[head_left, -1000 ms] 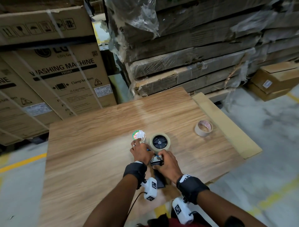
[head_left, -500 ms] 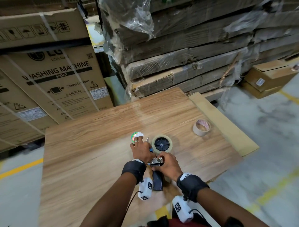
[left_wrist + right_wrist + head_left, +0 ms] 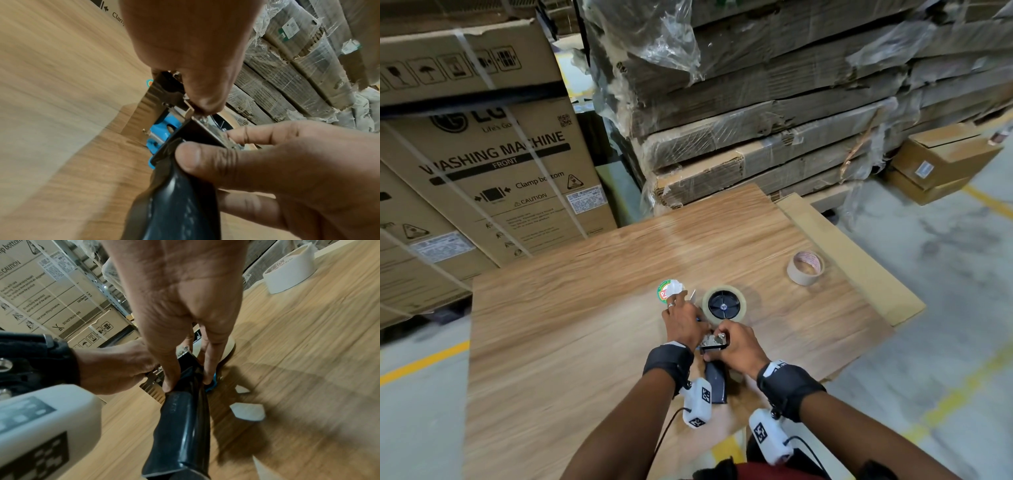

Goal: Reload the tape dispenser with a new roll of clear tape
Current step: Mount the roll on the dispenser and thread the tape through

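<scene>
Both hands on the dispenser, near edge of bench.

The blue-framed tape dispenser with black plastic handle (image 3: pixel 715 377) lies on the wood-grain bench (image 3: pixel 585 308), handle pointing to the near edge. Right hand (image 3: pixel 738 346) clasps the handle's top, thumb (image 3: pixel 197 155) pressed on the black grip, fingers curled behind the metal plate. Left hand (image 3: pixel 683 323) pinches the small metal tab beside that plate. One roll of clear tape on a black hub (image 3: pixel 723 304) sits on the dispenser, just beyond the hands. One beige tape roll (image 3: pixel 805 267) stands well to the right of the dispenser, bare bench between. One round green-and-red label (image 3: pixel 667 291) lies just left of the clear roll. Stacked cartons (image 3: pixel 774 120) beyond the bench's far edge.
</scene>
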Available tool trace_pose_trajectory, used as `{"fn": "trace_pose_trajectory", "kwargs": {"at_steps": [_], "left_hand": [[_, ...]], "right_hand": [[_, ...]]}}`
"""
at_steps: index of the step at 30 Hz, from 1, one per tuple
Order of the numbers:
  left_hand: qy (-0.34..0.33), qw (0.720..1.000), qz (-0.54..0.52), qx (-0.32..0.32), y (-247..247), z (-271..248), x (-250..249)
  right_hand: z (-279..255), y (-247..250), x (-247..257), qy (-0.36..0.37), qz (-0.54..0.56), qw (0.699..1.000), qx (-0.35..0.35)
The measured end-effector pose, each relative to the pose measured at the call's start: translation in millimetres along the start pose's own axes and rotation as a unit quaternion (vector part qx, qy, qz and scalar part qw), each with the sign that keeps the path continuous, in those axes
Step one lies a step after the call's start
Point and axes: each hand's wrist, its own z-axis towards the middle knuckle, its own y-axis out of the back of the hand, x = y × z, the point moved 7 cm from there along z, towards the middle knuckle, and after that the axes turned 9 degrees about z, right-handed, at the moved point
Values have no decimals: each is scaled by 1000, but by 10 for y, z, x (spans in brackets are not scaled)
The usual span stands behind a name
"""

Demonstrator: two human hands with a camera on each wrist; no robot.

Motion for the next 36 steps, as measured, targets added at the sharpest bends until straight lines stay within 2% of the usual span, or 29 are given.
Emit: {"fn": "trace_pose_trajectory", "kwargs": {"at_steps": [6, 9, 14, 23, 28, 36], "left_hand": [[-31, 998, 53, 5, 37, 9, -9], [-49, 996, 63, 26, 47, 34, 0], [-65, 995, 69, 34, 61, 32, 61], [-69, 995, 67, -23, 141, 0, 225], [-62, 993, 86, -55, 155, -34, 264], [-91, 986, 103, -93, 203, -159, 291]], "right_hand": [[-86, -17, 2, 8, -44, 999, -1], [-180, -105, -98, -33, -54, 998, -9], [-219, -266, -257, -102, -3, 995, -4], [-199, -356, -232, -115, 82, 990, -1], [-173, -334, -192, -114, 73, 991, -6], [-124, -331, -173, -115, 47, 992, -14]]}}
